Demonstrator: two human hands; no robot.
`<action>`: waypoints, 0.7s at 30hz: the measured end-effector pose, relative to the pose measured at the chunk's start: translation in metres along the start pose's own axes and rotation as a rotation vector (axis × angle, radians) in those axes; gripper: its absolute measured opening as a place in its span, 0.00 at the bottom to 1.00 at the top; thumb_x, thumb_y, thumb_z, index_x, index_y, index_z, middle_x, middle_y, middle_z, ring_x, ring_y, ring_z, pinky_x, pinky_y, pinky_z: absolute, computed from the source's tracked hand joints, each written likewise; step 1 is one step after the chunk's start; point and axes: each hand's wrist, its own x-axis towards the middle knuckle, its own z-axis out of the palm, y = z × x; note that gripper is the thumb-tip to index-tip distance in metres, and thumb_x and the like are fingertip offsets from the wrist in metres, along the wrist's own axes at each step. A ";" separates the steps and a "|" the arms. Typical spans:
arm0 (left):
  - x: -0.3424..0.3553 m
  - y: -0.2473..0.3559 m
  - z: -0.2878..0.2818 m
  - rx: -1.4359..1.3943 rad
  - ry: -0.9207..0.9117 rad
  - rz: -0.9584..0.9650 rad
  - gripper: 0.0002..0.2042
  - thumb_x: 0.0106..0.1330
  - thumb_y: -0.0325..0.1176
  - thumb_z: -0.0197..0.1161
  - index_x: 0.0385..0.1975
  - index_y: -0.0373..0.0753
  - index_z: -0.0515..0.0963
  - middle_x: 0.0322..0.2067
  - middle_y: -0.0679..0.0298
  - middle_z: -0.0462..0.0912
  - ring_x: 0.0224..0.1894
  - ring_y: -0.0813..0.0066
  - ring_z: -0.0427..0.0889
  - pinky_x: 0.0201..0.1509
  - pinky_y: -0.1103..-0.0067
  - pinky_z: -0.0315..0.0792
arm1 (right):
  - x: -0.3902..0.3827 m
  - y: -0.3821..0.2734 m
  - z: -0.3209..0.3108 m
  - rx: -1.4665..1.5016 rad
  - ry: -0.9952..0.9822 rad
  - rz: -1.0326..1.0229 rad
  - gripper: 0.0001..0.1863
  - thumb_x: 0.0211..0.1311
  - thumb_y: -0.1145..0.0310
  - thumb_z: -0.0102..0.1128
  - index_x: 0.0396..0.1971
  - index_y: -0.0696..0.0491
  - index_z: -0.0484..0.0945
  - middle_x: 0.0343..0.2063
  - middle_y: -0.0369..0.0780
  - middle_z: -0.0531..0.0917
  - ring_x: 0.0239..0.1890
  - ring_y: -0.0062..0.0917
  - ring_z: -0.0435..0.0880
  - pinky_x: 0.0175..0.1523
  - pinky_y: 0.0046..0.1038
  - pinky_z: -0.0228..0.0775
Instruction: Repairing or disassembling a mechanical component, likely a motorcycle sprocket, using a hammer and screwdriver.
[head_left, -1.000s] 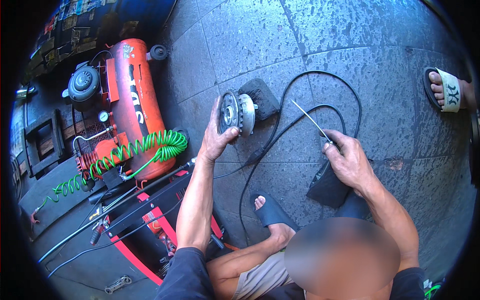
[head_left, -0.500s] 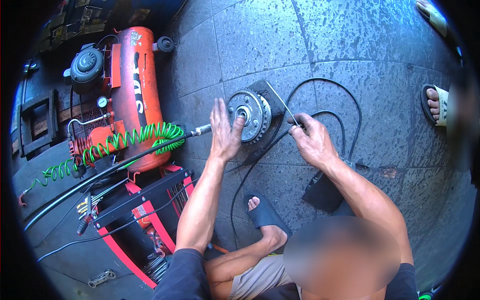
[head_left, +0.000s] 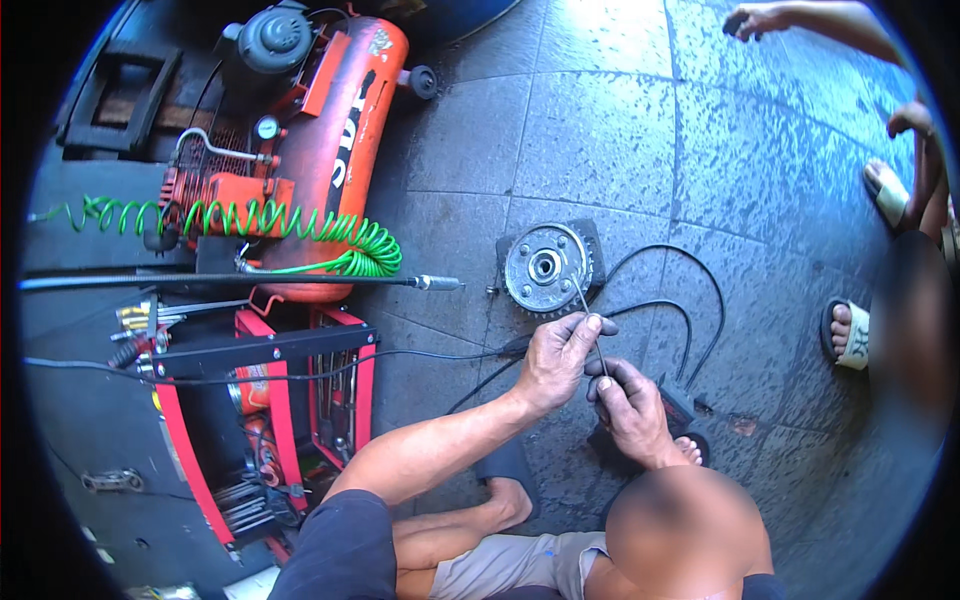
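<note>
Your left hand [head_left: 556, 362] and right hand [head_left: 632, 412] pinch a thin rod [head_left: 581, 295] near mid-frame.
Both are closed on it, its upper end overlapping the gear [head_left: 546, 267] near frame centre; behind shows a dark block [head_left: 586, 229], with a red compressor [head_left: 345, 180] upper left.

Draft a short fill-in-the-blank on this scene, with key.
1. Of the left hand and right hand, both holding the thin metal rod, the ____ one is nearer the round metal part.
2. The round metal part has a hole at its ____.
3. The round metal part lies to the person's ____ of the air compressor.
4. The coiled hose is ____ in colour.

Missing words: left; centre; right; green.
</note>
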 end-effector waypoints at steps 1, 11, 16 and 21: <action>0.002 0.004 -0.002 -0.018 0.012 0.021 0.18 0.80 0.44 0.53 0.44 0.35 0.84 0.24 0.73 0.75 0.28 0.88 0.71 0.33 0.86 0.67 | 0.000 -0.001 0.002 -0.096 0.004 -0.067 0.14 0.74 0.67 0.51 0.50 0.59 0.79 0.26 0.35 0.80 0.27 0.16 0.75 0.35 0.24 0.70; 0.020 -0.022 -0.021 0.038 0.388 0.350 0.21 0.78 0.45 0.54 0.29 0.35 0.82 0.20 0.61 0.80 0.26 0.75 0.76 0.33 0.68 0.70 | -0.007 0.011 0.006 -0.050 0.013 0.014 0.09 0.72 0.72 0.52 0.39 0.59 0.82 0.22 0.28 0.76 0.22 0.11 0.71 0.24 0.18 0.59; -0.022 0.028 -0.115 0.379 0.480 0.433 0.23 0.78 0.46 0.52 0.26 0.31 0.76 0.22 0.45 0.77 0.28 0.44 0.78 0.35 0.58 0.69 | 0.034 0.165 -0.047 -0.355 -0.009 -0.685 0.05 0.59 0.73 0.60 0.28 0.59 0.79 0.18 0.36 0.78 0.19 0.20 0.73 0.28 0.24 0.70; -0.187 0.063 -0.183 0.787 0.568 0.710 0.19 0.69 0.38 0.67 0.20 0.34 0.71 0.23 0.53 0.74 0.24 0.54 0.76 0.30 0.62 0.68 | -0.015 0.060 -0.020 -1.045 -0.679 -0.042 0.19 0.68 0.64 0.59 0.52 0.60 0.81 0.39 0.56 0.87 0.45 0.49 0.87 0.50 0.41 0.77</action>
